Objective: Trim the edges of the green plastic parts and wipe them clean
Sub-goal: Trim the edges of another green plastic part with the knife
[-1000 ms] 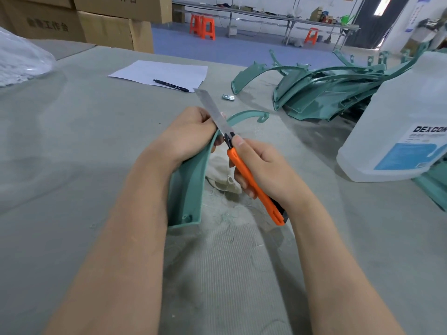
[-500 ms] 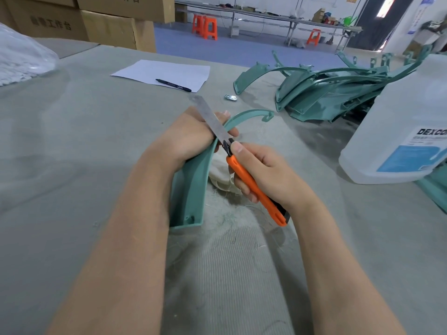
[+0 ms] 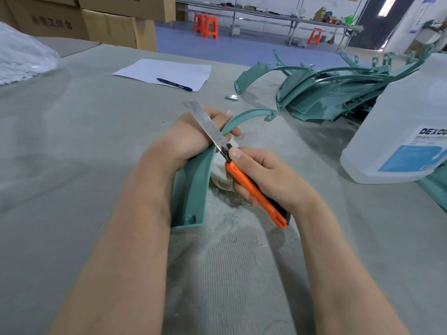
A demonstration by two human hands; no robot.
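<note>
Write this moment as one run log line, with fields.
step: trimming edge | left hand: holds green part | right hand: grips orange knife | blade: against part edge

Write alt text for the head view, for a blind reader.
The left hand grips a curved green plastic part while the right hand holds an orange utility knife, blade at its edge. More green parts and a jug sit behind.

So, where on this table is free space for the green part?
The widest bare patch of table lies left of the left hand, between the plastic bag and the sheet of paper. The far right is crowded: the pile of green parts and the jug.
</note>
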